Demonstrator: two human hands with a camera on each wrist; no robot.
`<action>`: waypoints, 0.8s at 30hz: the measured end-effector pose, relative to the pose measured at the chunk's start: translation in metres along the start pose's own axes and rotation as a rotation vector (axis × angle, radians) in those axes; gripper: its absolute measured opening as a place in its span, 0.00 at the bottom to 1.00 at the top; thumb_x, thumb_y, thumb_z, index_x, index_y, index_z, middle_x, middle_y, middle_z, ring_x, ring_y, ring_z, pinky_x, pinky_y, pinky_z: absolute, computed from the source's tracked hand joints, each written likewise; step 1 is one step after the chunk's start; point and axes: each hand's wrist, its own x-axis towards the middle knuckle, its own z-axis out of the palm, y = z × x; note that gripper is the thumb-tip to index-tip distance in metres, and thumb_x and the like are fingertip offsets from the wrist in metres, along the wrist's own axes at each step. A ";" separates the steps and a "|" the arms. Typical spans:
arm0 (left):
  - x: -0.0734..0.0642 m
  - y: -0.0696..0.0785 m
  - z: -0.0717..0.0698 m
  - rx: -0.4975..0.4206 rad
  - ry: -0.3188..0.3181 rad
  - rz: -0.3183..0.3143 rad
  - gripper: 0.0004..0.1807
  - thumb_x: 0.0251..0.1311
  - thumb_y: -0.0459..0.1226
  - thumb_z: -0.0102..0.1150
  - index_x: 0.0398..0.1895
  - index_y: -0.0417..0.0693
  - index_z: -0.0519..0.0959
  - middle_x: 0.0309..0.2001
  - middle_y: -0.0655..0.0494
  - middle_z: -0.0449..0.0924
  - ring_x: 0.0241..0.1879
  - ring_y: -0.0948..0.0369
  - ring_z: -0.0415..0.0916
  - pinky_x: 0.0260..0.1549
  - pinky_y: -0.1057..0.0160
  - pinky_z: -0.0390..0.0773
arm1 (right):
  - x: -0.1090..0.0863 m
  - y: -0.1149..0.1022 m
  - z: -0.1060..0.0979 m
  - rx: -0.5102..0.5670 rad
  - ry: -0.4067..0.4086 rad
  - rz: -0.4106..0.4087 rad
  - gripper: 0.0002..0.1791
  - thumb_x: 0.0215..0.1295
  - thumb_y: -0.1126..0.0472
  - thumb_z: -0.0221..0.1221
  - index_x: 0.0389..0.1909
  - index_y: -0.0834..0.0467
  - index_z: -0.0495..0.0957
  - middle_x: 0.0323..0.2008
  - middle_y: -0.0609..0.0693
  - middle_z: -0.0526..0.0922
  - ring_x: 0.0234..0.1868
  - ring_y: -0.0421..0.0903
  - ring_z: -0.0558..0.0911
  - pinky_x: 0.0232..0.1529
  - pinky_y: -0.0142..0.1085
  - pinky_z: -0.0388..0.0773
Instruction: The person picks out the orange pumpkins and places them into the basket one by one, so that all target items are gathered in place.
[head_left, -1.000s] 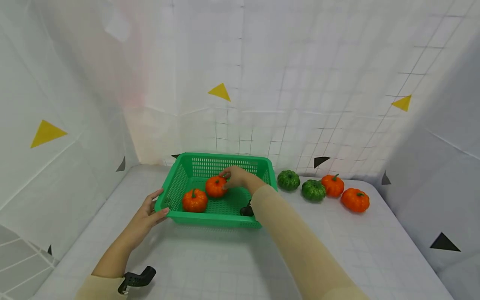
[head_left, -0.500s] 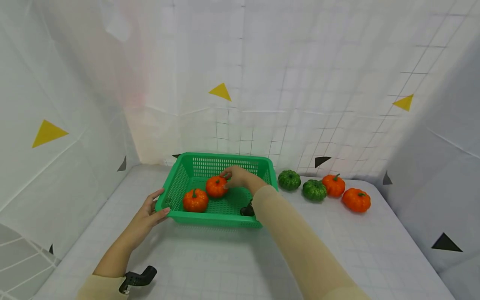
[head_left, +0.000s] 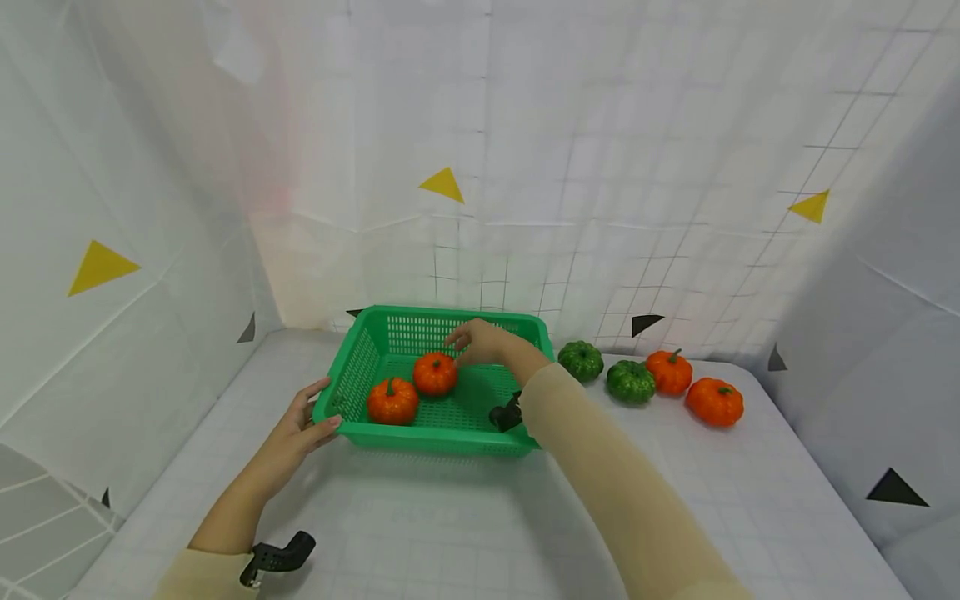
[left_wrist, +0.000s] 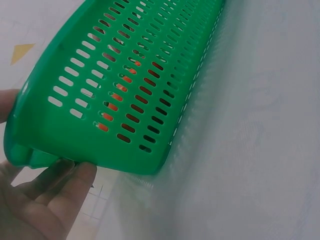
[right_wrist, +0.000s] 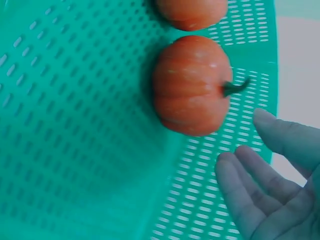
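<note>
A green plastic basket [head_left: 457, 439] with slotted walls stands on the table. My left hand [head_left: 296, 429] grips its left end, thumb over the rim and fingers around the edge; the left wrist view shows the fingers [left_wrist: 75, 187] at the rim. Inside the basket sit two small orange pumpkins, a nearer one [head_left: 392, 402] at the left and a farther one [head_left: 435, 374] close to the middle. My right hand [head_left: 483, 342] is over the basket beside the farther pumpkin [right_wrist: 192, 85], fingers loosely spread and holding nothing. A gap separates the fingertips from the pumpkin.
Right of the basket, two green pumpkins [head_left: 581, 362] [head_left: 631, 382] and two orange ones [head_left: 670, 372] [head_left: 715, 402] lie on the white table [head_left: 420, 533]. White sheet walls [head_left: 525, 167] enclose the back and sides. A black wrist mount [head_left: 281, 556] is on each arm.
My right hand has let go of the farther orange pumpkin and moved slightly up and to the right of it. My left hand stays on the basket.
</note>
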 end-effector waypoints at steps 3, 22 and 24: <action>0.000 0.000 0.000 -0.002 -0.004 0.001 0.42 0.74 0.40 0.54 0.81 0.51 0.41 0.72 0.32 0.54 0.67 0.40 0.62 0.58 0.63 0.75 | -0.009 -0.005 -0.008 -0.012 -0.007 0.007 0.25 0.68 0.63 0.64 0.66 0.55 0.75 0.64 0.58 0.75 0.65 0.55 0.73 0.59 0.45 0.77; -0.001 0.001 0.000 -0.017 -0.008 0.000 0.42 0.74 0.39 0.54 0.81 0.50 0.40 0.72 0.30 0.52 0.68 0.38 0.60 0.57 0.66 0.75 | -0.071 -0.001 -0.032 -0.118 0.008 -0.003 0.26 0.67 0.59 0.65 0.65 0.53 0.75 0.62 0.57 0.77 0.59 0.53 0.78 0.57 0.46 0.78; -0.001 0.001 0.000 -0.016 -0.006 -0.001 0.42 0.74 0.39 0.54 0.81 0.50 0.40 0.72 0.31 0.52 0.68 0.39 0.60 0.57 0.66 0.75 | -0.078 0.003 -0.031 -0.114 0.019 -0.007 0.26 0.67 0.58 0.66 0.66 0.53 0.74 0.61 0.55 0.78 0.61 0.53 0.77 0.58 0.48 0.77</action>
